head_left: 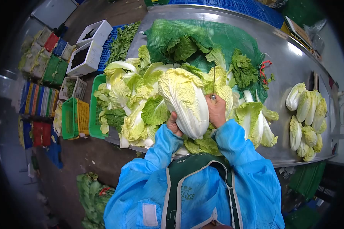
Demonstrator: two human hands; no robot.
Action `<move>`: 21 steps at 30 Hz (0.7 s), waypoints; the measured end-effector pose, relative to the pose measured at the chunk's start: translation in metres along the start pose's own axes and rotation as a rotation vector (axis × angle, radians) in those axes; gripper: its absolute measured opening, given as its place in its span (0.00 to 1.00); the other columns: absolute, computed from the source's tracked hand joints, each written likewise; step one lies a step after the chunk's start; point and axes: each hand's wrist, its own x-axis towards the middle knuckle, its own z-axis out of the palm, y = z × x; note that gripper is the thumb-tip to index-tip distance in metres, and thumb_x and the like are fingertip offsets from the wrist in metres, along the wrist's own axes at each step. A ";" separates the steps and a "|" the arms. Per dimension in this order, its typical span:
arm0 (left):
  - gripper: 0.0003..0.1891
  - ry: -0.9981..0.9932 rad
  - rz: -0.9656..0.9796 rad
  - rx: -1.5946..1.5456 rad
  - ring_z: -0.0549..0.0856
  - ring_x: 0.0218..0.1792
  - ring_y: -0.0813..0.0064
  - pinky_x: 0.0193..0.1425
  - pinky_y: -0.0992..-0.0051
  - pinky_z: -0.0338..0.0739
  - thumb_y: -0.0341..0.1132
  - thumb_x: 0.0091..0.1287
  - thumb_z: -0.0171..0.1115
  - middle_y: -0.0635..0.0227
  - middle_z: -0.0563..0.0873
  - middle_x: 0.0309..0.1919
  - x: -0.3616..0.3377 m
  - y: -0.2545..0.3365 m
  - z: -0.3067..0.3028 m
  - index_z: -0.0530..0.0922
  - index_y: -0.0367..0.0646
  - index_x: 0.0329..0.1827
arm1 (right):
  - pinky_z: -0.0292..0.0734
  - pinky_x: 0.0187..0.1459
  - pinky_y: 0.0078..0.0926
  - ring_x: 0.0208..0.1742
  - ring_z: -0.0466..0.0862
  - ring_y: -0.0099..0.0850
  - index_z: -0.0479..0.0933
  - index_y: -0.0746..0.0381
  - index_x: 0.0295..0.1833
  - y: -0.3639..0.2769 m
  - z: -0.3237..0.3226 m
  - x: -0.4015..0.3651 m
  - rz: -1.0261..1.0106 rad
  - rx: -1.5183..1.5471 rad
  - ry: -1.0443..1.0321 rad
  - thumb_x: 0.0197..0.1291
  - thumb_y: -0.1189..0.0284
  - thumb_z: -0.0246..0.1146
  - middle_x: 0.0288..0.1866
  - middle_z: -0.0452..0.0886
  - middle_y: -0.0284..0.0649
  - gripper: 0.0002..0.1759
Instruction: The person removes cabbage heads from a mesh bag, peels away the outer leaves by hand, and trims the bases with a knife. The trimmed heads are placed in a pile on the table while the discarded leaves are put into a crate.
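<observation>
Over the near edge of the worktop (279, 49), we hold a large cabbage (185, 103) with our left fingers (172, 117) while our right fingers (219, 102) grip a knife (213, 97) beside it.

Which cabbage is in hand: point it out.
The big cabbage, held by the left hand; the smaller heads at the right lie on the table, untouched.

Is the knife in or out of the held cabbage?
Out: the knife juts forward from the right hand, visible beside the cabbage, not sunk into it.
</observation>
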 end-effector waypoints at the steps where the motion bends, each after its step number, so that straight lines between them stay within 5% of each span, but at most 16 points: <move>1: 0.44 0.019 0.017 0.003 0.74 0.62 0.58 0.68 0.54 0.68 0.51 0.51 0.74 0.58 0.75 0.62 -0.001 -0.002 -0.001 0.64 0.42 0.68 | 0.71 0.29 0.20 0.26 0.74 0.19 0.79 0.69 0.35 0.008 0.000 0.002 -0.010 -0.024 -0.007 0.59 0.72 0.63 0.25 0.80 0.34 0.09; 6: 0.44 0.027 0.031 -0.008 0.74 0.62 0.58 0.68 0.55 0.68 0.51 0.51 0.74 0.58 0.74 0.62 -0.007 -0.005 0.003 0.64 0.42 0.68 | 0.70 0.29 0.20 0.25 0.73 0.19 0.78 0.69 0.37 -0.013 -0.006 -0.007 0.195 0.129 -0.103 0.58 0.72 0.62 0.25 0.79 0.33 0.10; 9: 0.44 -0.026 -0.005 -0.064 0.74 0.62 0.57 0.68 0.54 0.68 0.51 0.51 0.73 0.59 0.73 0.63 -0.006 0.002 0.006 0.63 0.43 0.69 | 0.68 0.25 0.21 0.23 0.72 0.19 0.78 0.69 0.39 -0.036 -0.003 -0.011 0.062 -0.045 -0.193 0.58 0.70 0.63 0.24 0.78 0.33 0.11; 12: 0.43 0.049 0.131 0.151 0.73 0.62 0.57 0.69 0.53 0.66 0.51 0.52 0.73 0.60 0.73 0.63 -0.007 -0.003 0.000 0.63 0.44 0.69 | 0.68 0.21 0.18 0.21 0.74 0.19 0.76 0.69 0.42 0.046 -0.015 0.014 -0.088 0.001 -0.092 0.59 0.69 0.64 0.25 0.78 0.35 0.13; 15: 0.42 0.188 0.252 0.121 0.71 0.64 0.58 0.70 0.52 0.64 0.50 0.53 0.73 0.62 0.73 0.63 -0.008 0.007 0.004 0.64 0.45 0.68 | 0.66 0.15 0.21 0.15 0.72 0.22 0.76 0.69 0.43 0.050 -0.046 0.005 0.555 0.224 0.155 0.57 0.66 0.65 0.21 0.75 0.35 0.16; 18: 0.41 0.230 0.282 0.056 0.70 0.65 0.58 0.71 0.52 0.62 0.53 0.54 0.71 0.63 0.72 0.64 -0.002 0.011 0.002 0.64 0.46 0.68 | 0.68 0.14 0.24 0.13 0.71 0.24 0.75 0.69 0.47 0.040 -0.052 -0.005 0.321 -0.097 0.054 0.56 0.63 0.66 0.19 0.73 0.36 0.21; 21: 0.42 0.233 0.313 0.051 0.70 0.65 0.57 0.70 0.52 0.63 0.58 0.55 0.68 0.63 0.71 0.65 0.003 0.003 0.009 0.63 0.47 0.69 | 0.67 0.12 0.22 0.13 0.70 0.22 0.71 0.68 0.54 -0.023 -0.036 -0.012 0.356 0.072 0.004 0.57 0.59 0.66 0.23 0.75 0.37 0.28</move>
